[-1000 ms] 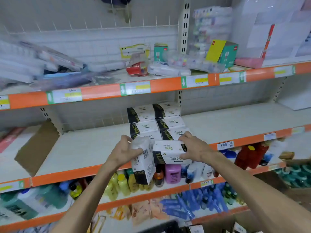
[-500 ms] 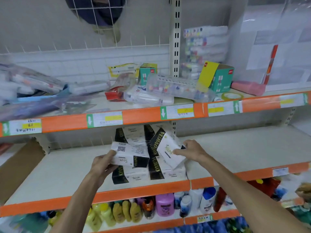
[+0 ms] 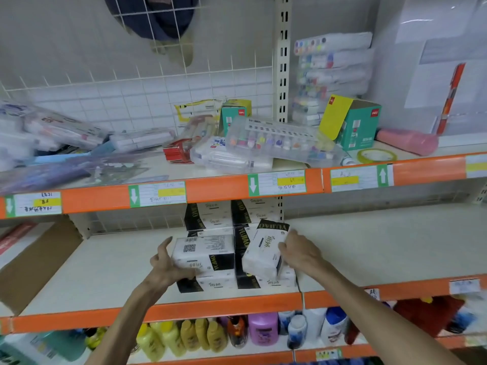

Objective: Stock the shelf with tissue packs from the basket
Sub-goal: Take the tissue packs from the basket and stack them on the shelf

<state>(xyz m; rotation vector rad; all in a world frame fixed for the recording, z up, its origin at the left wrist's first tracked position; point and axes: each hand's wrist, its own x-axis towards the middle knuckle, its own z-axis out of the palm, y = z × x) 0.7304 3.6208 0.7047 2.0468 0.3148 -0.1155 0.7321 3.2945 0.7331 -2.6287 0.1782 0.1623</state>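
Black-and-white tissue packs are stacked in two columns [image 3: 226, 222] on the middle shelf [image 3: 369, 248]. My left hand [image 3: 168, 267] grips a tissue pack [image 3: 203, 254] lying flat on top of the front left pack. In my right hand [image 3: 297, 251] is a second tissue pack [image 3: 263, 248], tilted, its lower end resting on the front right stack. The basket is out of view.
The shelf above [image 3: 221, 187] holds stationery boxes, pen cases and a tape roll [image 3: 376, 155], and its orange edge hangs just over the stack. Bottles [image 3: 263, 329] fill the shelf below. A cardboard sheet [image 3: 34, 262] leans at the left. The middle shelf is bare to the right.
Both hands have carried their packs up from in front of the shelf edge onto the stack. The left pack now lies flat; the right one has dropped lower against the stack.
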